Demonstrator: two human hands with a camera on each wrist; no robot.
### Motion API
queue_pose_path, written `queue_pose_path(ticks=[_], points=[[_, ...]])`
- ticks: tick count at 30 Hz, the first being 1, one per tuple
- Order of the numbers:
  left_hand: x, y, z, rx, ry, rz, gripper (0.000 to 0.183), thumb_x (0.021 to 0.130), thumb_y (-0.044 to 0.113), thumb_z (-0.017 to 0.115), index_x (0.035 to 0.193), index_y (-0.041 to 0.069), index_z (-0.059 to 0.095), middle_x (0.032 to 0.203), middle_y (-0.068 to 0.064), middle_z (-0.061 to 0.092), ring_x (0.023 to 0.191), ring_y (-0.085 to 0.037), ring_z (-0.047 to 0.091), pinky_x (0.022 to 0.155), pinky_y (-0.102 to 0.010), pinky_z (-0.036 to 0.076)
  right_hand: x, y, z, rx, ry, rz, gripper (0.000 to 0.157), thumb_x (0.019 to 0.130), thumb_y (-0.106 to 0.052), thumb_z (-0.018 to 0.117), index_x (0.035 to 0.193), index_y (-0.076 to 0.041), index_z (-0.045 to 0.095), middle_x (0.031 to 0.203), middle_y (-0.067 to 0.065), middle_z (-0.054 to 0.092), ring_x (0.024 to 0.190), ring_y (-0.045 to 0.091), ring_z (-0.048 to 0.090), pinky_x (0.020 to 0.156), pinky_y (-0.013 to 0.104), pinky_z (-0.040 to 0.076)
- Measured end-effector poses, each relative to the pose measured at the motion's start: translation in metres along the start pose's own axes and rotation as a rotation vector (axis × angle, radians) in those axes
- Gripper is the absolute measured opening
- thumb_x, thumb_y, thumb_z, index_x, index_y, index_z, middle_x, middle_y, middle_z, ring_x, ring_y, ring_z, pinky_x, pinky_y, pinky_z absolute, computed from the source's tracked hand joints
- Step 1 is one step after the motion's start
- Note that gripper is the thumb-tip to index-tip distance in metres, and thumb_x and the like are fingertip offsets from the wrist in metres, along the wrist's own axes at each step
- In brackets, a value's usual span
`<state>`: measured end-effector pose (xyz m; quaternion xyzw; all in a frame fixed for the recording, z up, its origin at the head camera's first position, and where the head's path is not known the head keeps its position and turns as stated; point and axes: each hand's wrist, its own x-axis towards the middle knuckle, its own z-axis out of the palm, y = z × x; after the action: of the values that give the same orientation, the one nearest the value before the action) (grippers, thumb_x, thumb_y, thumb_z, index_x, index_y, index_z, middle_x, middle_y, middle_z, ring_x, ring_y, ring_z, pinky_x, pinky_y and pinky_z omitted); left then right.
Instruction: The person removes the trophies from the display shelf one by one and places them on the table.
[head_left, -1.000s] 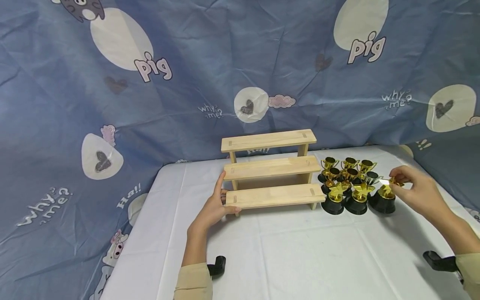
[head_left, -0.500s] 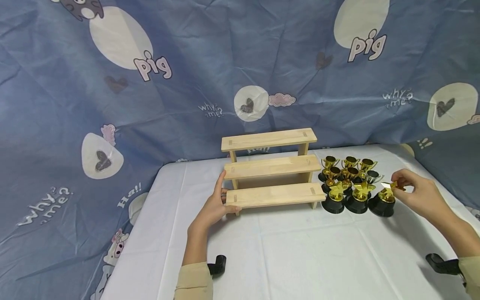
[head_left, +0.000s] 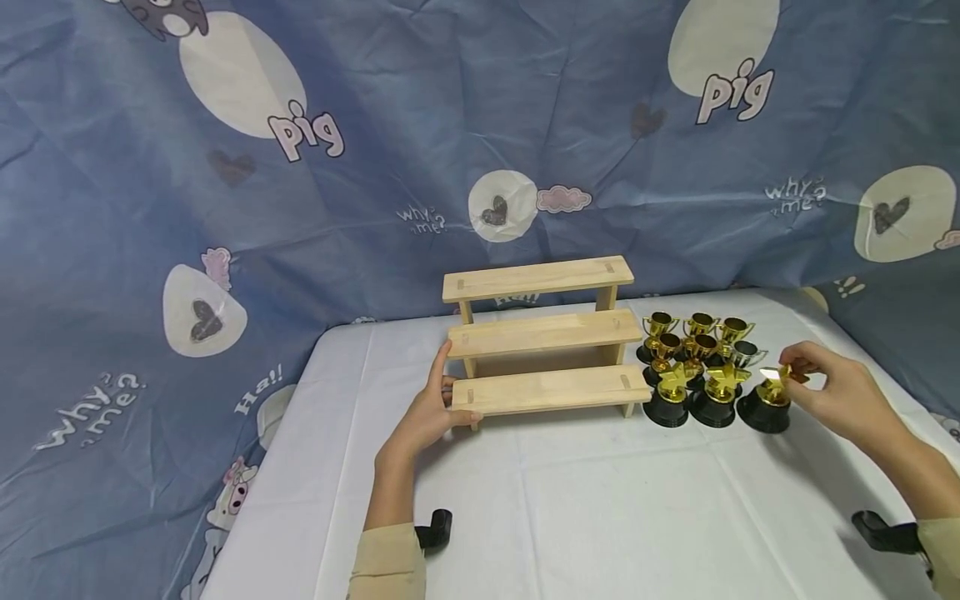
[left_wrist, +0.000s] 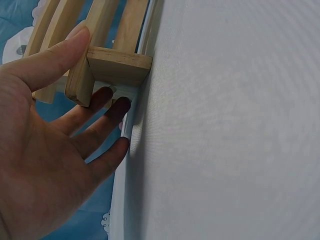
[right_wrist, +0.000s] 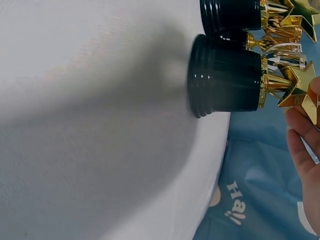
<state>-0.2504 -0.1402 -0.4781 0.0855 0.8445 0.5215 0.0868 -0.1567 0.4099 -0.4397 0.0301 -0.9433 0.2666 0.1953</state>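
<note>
A three-step wooden display stand (head_left: pixel 551 392) stands on the white table. At its left end, my left hand (head_left: pixel 426 418) grips the lowest step, thumb over the front edge and index finger reaching up to the middle step. In the left wrist view the other fingers (left_wrist: pixel 102 127) bend under the step's end (left_wrist: pixel 120 65). To the stand's right, my right hand (head_left: pixel 843 392) pinches the gold star of the front-right trophy (head_left: pixel 765 412). That trophy's black base (right_wrist: pixel 227 77) looks upright on or just at the cloth; its star (right_wrist: pixel 299 90) is partly covered by my fingers.
Two other star trophies (head_left: pixel 714 407) stand in the front row beside the held one. Behind them are several cup trophies (head_left: pixel 701 325), gold, bronze-coloured and one silver (head_left: pixel 745 355). A blue printed curtain (head_left: pixel 390 150) hangs close behind the table (head_left: pixel 600 508).
My right hand and the star trophy have shifted only very slightly, the trophy's tilt easing a little. The left hand and the stand have stayed where they were.
</note>
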Motion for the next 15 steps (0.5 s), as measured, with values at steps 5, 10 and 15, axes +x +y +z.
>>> queue_pose_path(ticks=[5, 10, 15], points=[[-0.007, 0.018, -0.003, -0.006, -0.027, -0.018, 0.124, 0.074, 0.012, 0.085, 0.156, 0.048, -0.001, 0.141, -0.020, 0.047, 0.128, -0.040, 0.054, 0.102, -0.057, 0.043, -0.002, 0.001, 0.000, -0.002, 0.006, 0.019, 0.023, 0.080, -0.007, 0.071, 0.102, -0.012, 0.065, 0.083, -0.003, 0.067, 0.076, -0.020, 0.044, 0.064, 0.020, 0.034], [-0.017, 0.036, -0.008, 0.005, -0.057, -0.026, 0.121, 0.077, 0.010, 0.083, 0.160, 0.038, -0.001, 0.141, -0.022, 0.046, 0.128, -0.040, 0.054, 0.101, -0.054, 0.045, -0.001, 0.001, -0.001, 0.002, -0.003, -0.001, 0.023, 0.078, -0.005, 0.070, 0.099, -0.013, 0.064, 0.081, -0.020, 0.062, 0.076, -0.021, 0.044, 0.062, 0.018, 0.034], [-0.015, 0.030, -0.006, -0.002, -0.056, -0.025, 0.122, 0.077, 0.010, 0.083, 0.160, 0.038, -0.002, 0.140, -0.022, 0.047, 0.127, -0.040, 0.055, 0.099, -0.052, 0.047, -0.003, 0.001, -0.001, -0.009, -0.020, -0.017, 0.028, 0.079, -0.005, 0.072, 0.104, -0.014, 0.064, 0.084, -0.015, 0.063, 0.077, -0.023, 0.043, 0.061, 0.017, 0.036]])
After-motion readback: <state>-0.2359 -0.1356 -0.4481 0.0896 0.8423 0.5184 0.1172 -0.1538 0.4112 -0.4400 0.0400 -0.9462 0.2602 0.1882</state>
